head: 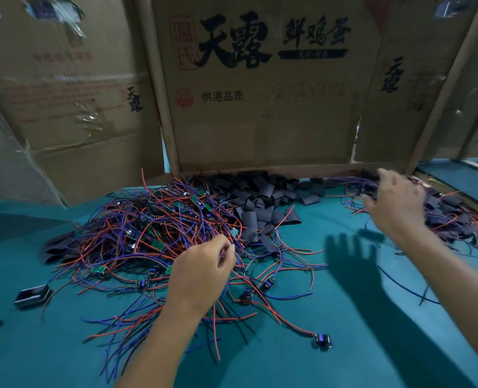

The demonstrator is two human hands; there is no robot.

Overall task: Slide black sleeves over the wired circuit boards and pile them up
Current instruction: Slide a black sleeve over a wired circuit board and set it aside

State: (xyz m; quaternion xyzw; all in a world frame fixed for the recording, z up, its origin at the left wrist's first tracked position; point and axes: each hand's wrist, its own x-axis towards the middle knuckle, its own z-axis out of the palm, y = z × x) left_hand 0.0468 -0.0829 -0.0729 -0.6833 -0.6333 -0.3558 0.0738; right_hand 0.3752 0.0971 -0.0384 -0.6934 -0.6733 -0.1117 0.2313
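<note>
We see the left hand [201,273] low over the near edge of the tangle of wired circuit boards [154,236], fingers curled in, pinching some thin red and blue wires at its fingertips [226,252]. Which board those wires belong to we cannot tell.

The right hand [397,203] is raised above the teal worktop [330,345], blurred, fingers spread loosely and holding nothing. It hangs just beside the pile of sleeved boards [450,217] at the right, whose red and blue leads trail out toward us. Its shadow falls on the worktop below.

Loose black sleeves [263,197] lie in a heap at the back centre, against the foot of the cardboard wall [260,107], touching the far right side of the tangle. A few more black sleeves sit at the tangle's left edge.

Green boards show here and there inside the tangle. One small blue-black component [323,340] on a red lead lies apart, near us. Two dark rectangular trays [33,296] sit at the left of the worktop, one cut by the frame edge. Printed cardboard boxes [64,93] stand behind at the left.
</note>
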